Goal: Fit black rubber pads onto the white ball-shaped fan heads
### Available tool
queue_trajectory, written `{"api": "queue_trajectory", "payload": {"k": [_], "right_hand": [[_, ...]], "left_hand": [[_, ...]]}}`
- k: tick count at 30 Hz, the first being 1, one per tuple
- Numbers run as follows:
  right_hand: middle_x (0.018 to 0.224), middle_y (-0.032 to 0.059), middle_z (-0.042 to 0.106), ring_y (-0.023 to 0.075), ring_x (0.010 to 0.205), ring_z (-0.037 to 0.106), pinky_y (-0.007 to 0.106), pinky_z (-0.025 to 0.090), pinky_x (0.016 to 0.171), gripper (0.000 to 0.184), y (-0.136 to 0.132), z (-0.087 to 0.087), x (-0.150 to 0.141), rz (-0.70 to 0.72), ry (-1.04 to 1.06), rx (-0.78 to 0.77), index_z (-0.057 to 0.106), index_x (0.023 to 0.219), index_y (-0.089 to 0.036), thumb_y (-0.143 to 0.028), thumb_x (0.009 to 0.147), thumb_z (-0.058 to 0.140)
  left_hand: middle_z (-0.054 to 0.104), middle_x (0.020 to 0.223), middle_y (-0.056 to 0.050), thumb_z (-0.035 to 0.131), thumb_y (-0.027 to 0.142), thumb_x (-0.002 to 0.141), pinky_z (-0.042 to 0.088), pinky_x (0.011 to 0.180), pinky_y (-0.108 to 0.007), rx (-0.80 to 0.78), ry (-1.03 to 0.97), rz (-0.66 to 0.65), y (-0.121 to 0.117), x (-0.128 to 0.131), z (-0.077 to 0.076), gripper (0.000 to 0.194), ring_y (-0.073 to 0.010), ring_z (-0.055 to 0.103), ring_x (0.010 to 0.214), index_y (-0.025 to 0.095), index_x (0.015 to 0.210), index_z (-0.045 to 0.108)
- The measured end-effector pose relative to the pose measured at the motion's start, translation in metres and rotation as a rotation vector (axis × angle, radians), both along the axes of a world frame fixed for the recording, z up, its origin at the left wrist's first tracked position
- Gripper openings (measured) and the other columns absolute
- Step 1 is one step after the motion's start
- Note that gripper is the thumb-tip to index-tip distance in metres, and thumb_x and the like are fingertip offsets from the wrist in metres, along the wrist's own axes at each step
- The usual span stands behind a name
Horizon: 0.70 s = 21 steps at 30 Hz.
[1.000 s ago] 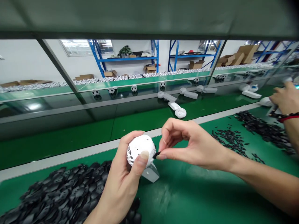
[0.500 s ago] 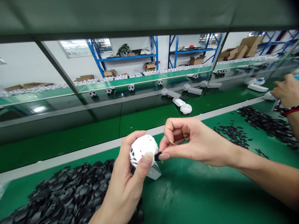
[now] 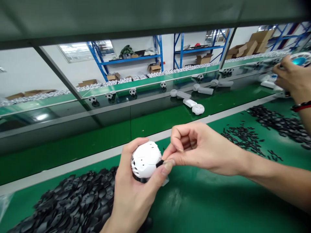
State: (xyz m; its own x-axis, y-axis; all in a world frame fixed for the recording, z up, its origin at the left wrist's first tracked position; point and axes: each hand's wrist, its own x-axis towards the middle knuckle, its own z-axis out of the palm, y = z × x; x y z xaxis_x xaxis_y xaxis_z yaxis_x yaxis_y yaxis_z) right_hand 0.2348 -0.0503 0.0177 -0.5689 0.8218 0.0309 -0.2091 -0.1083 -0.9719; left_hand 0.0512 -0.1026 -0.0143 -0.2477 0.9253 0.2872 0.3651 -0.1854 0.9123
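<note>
My left hand (image 3: 136, 191) is wrapped round a white ball-shaped plastic housing (image 3: 145, 158), which has slots and small holes in its shell. A pale flat part sticks out beneath it, mostly covered by my thumb. Between finger and thumb, my right hand (image 3: 191, 145) pinches a small black plastic piece (image 3: 159, 163) against the housing's right side. My left thumb tip touches the right fingertips there. Whether the piece sits in the shell or only rests on it, I cannot tell.
Black curved pieces (image 3: 80, 200) are heaped at left; small black parts (image 3: 243, 139) and another heap (image 3: 282, 123) lie right. Beyond, a green conveyor (image 3: 109, 129) carries white housings (image 3: 198, 109) and black-and-white balls (image 3: 132, 91). A co-worker's hand (image 3: 293, 77) holds a round device at right.
The housing has turned and shifted slightly left. My left thumb has slid right toward the black piece. Conveyor items have shifted, and the co-worker's hand has risen with a round device.
</note>
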Motion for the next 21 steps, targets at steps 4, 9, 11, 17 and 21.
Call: {"api": "queue_trajectory", "payload": {"k": [4,9,11,17,21], "right_hand": [[0.084,0.0049,0.08,0.0183,0.078,0.077,0.022,0.06,0.068,0.044,-0.006,0.001,-0.001,-0.002,-0.037,-0.002,0.061,0.069,-0.018,-0.027,0.068,0.103],[0.082,0.0043,0.077,0.019,0.079,0.075,0.022,0.059,0.066,0.031,-0.019,0.002,0.003,-0.038,-0.121,0.054,0.061,0.075,-0.019,-0.022,0.081,0.091],[0.086,0.0042,0.078,0.0179,0.083,0.076,0.02,0.059,0.069,0.026,-0.022,0.003,0.007,-0.009,-0.134,0.071,0.059,0.079,-0.019,-0.02,0.087,0.084],[0.1,0.0055,0.082,0.0217,0.097,0.079,0.029,0.067,0.084,0.014,-0.014,0.016,0.021,0.124,-0.169,0.091,0.06,0.096,-0.022,-0.021,0.099,0.073],[0.106,0.0059,0.082,0.0215,0.1,0.08,0.026,0.067,0.082,0.012,-0.005,0.018,0.018,0.011,-0.17,0.195,0.062,0.093,-0.021,-0.018,0.1,0.07]], "left_hand": [[0.068,0.101,-0.002,0.092,0.055,0.071,0.055,0.06,-0.023,0.053,-0.009,-0.005,0.001,-0.001,-0.005,0.053,-0.0152,0.065,0.073,0.026,0.109,0.069],[0.07,0.102,-0.001,0.097,0.049,0.068,0.054,0.058,-0.02,0.13,-0.037,-0.073,0.005,-0.005,-0.013,0.053,-0.0137,0.066,0.071,0.025,0.106,0.069],[0.071,0.102,-0.001,0.096,0.046,0.07,0.054,0.059,-0.02,0.162,-0.043,-0.101,0.006,-0.007,-0.016,0.05,-0.0136,0.066,0.072,0.025,0.106,0.069],[0.073,0.105,-0.003,0.087,0.044,0.079,0.058,0.066,-0.024,0.187,-0.025,-0.065,0.003,-0.008,-0.015,0.039,-0.019,0.072,0.085,0.024,0.107,0.067],[0.073,0.102,-0.003,0.085,0.038,0.081,0.058,0.065,-0.023,0.227,-0.062,-0.062,0.005,-0.006,-0.017,0.034,-0.017,0.071,0.082,0.023,0.106,0.067]]}}
